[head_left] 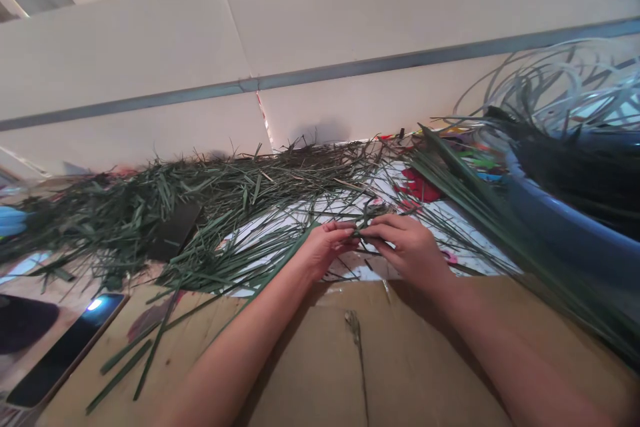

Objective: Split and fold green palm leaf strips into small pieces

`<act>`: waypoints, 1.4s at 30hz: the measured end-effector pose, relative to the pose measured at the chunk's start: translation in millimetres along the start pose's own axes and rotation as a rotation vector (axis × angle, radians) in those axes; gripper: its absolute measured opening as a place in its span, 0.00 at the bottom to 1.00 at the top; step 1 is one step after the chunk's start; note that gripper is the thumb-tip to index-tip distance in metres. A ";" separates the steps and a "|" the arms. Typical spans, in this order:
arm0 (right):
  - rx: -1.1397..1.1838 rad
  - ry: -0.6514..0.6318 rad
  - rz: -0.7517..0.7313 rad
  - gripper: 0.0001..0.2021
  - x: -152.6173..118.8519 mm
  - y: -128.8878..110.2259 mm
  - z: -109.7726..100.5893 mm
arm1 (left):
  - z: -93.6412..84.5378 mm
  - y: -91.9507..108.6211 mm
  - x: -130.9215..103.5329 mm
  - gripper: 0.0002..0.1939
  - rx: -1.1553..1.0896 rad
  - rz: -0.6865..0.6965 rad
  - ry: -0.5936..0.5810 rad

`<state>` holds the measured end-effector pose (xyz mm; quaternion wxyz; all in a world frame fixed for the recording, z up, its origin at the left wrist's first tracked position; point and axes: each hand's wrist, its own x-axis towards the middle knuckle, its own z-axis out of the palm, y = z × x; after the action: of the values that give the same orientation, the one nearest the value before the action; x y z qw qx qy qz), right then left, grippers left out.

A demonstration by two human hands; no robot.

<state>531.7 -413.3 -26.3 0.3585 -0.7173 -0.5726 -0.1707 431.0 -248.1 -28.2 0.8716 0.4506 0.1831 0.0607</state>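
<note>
My left hand and my right hand meet at the middle of the view, fingertips pinched close together. Between them they grip a narrow green leaf strip, bent or knotted at the fingertips; its exact shape is too small to make out. Under my wrists lies a brown cardboard sheet. On it, a thin dried stem with a small knotted head lies between my forearms. Just beyond my hands, cut green strips are spread over white paper.
A long heap of green leaf scraps runs along the tiled wall. To the right stands a blue tub holding dark strands, with long green leaves beside it. A phone lies at left. Clear looped strands rise behind the tub.
</note>
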 end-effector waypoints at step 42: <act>0.157 -0.164 0.585 0.04 8.2 -1.2 -0.1 | 4.8 -11.0 7.2 0.12 0.344 0.058 0.085</act>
<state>533.0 -407.6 -20.5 0.3992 -0.8331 -0.3805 0.0429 438.8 -256.3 -36.4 0.7709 0.5953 0.2144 0.0726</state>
